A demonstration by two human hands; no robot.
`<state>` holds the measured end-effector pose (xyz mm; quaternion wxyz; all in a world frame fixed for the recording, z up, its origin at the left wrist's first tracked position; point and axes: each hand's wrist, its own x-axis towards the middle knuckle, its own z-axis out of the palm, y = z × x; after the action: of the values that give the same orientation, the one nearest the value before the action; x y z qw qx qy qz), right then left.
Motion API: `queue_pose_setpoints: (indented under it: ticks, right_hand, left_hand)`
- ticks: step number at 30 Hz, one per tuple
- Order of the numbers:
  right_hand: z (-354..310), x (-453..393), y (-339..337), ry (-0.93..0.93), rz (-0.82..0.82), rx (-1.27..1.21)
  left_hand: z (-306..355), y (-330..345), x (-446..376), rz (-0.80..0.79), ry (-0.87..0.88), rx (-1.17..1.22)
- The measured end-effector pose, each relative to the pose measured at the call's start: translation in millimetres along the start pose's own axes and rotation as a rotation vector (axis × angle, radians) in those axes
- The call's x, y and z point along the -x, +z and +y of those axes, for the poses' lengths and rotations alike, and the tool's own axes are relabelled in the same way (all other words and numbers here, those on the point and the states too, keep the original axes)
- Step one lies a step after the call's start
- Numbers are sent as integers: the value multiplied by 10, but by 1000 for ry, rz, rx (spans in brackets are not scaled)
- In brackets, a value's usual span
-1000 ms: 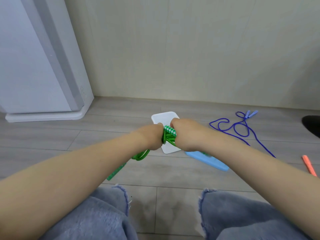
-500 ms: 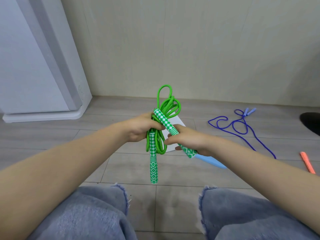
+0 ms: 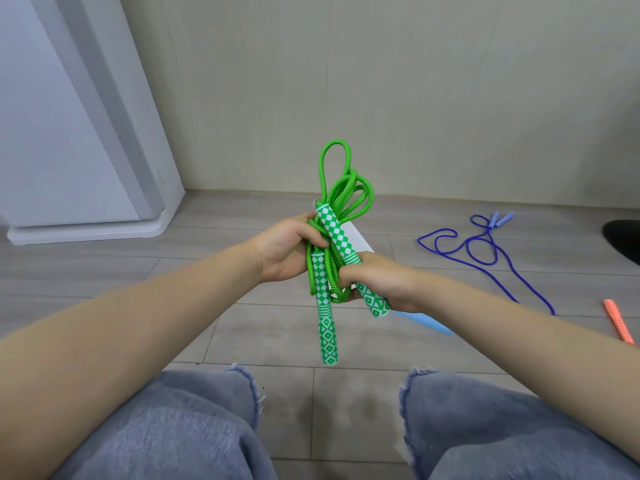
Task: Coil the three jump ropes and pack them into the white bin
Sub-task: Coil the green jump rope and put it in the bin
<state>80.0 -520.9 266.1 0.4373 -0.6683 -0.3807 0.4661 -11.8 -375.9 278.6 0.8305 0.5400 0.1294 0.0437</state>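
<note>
While my knees [image 3: 194, 420] frame the bottom of the view, I hold the green jump rope [image 3: 337, 233] bunched above the floor [image 3: 104, 282]. My left hand [image 3: 287, 249] has its grip closed round the gathered loops beside one checked handle [image 3: 325, 310], which hangs straight down and free. My right hand [image 3: 377, 280] has its grip clamped on the second handle [image 3: 341, 242], which slants across the bundle, fingers hooked into the lower loops. By my reading, this first rope is coiled but not yet secured; the next move calls for tucking the handles tight and lowering the bundle into the white bin [image 3: 356, 237], which sits on the floor just behind my hands, mostly hidden. A pale blue piece [image 3: 426, 322] pokes out beside it, perhaps a lid. Farther right, well apart, the blue jump rope [image 3: 485, 251] lies loose and uncoiled, and an orange handle [image 3: 618, 320] shows at the frame's edge. Open floor lies to the left as far as a white appliance [image 3: 69, 133]; the wall [image 3: 415, 98] closes the far side.
</note>
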Motion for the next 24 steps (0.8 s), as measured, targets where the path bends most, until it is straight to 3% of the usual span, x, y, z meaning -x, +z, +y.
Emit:
queue_pose_setpoints:
  ticks: [7,16,24]
  right_hand:
    - [26,-36,53,-31,58,46]
    - [35,-50,53,-55,1,-61]
    - [33,-13,19,-1,-94,-185]
  left_hand:
    - [-23,9,-5,55,10,-1]
    - [-20,62,-11,104,42,28]
    - [-57,68,-46,52,26,-47]
